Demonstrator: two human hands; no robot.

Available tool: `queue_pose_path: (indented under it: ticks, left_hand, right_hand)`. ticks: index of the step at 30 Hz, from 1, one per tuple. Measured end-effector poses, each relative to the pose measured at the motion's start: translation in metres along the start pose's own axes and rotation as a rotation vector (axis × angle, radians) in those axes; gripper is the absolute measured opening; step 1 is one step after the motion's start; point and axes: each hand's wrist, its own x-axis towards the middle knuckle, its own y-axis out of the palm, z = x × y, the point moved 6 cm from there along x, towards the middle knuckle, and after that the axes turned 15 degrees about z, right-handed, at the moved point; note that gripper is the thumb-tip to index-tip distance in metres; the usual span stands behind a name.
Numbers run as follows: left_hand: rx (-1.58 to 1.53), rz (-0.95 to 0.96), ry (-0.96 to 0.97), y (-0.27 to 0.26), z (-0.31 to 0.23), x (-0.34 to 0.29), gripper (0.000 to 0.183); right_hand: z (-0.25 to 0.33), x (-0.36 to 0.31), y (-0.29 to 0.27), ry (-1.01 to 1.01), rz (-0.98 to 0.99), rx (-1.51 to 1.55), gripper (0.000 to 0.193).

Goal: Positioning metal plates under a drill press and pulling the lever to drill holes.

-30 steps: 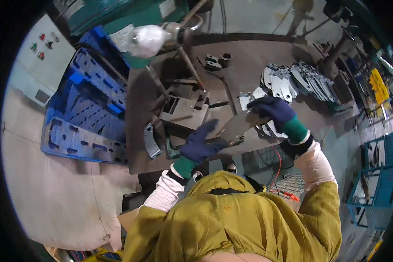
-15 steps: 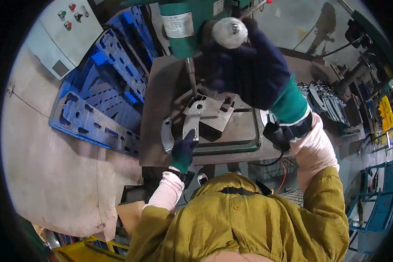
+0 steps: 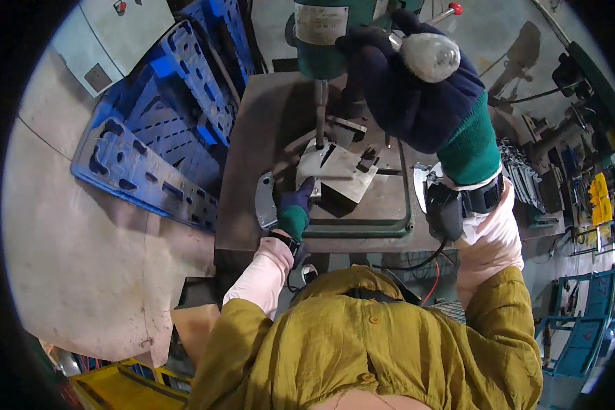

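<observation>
Head view, now: where is the curved metal plate?

Under the drill spindle, on a blocky metal fixture. The spindle's lower end stands at the plate's far end; I can't tell whether they touch.

And the gloved left hand?

At the plate's near end, with a finger lying over it. I can't tell whether that grip pinches the plate or only presses on it.

What about the other one?

The right hand, gloved too, is raised beside the green drill head, its grip closed narrow around a clear-wrapped handle. A red-tipped lever shows just beyond it.

What else is on the surface?

A second curved plate, just left of the left hand, and a pile of plates over at the right.
</observation>
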Motion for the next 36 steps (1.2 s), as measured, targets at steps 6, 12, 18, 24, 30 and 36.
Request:
queue_pose_path:
  ticks: [6, 12, 18, 24, 30, 36]
  left_hand:
    - [-0.177, 0.112, -0.035, 0.004, -0.007, -0.009, 0.051]
    - [-0.185, 0.100, 0.011, 0.012, -0.033, -0.036, 0.062]
    - [0.226, -0.009, -0.110, 0.006, -0.037, -0.030, 0.063]
    - [0.349, 0.000, -0.021, -0.007, -0.017, -0.013, 0.074]
    - [0.387, -0.168, 0.260, -0.004, -0.035, -0.028, 0.066]
    - [-0.070, -0.020, 0.148, 0.006, -0.014, -0.017, 0.068]
  right_hand:
    - [-0.042, -0.019, -0.022, 0.036, 0.069, -0.162, 0.042]
    - [-0.053, -0.039, -0.084, 0.023, -0.078, -0.965, 0.030]
    - [-0.043, -0.046, -0.157, 0.105, -0.599, -1.043, 0.030]
    - [-0.025, -0.046, -0.187, -0.148, -0.751, -1.528, 0.023]
    - [-0.012, -0.040, -0.180, -0.316, -0.885, -1.932, 0.025]
    - [-0.007, -0.047, -0.186, -0.485, -0.818, -2.053, 0.023]
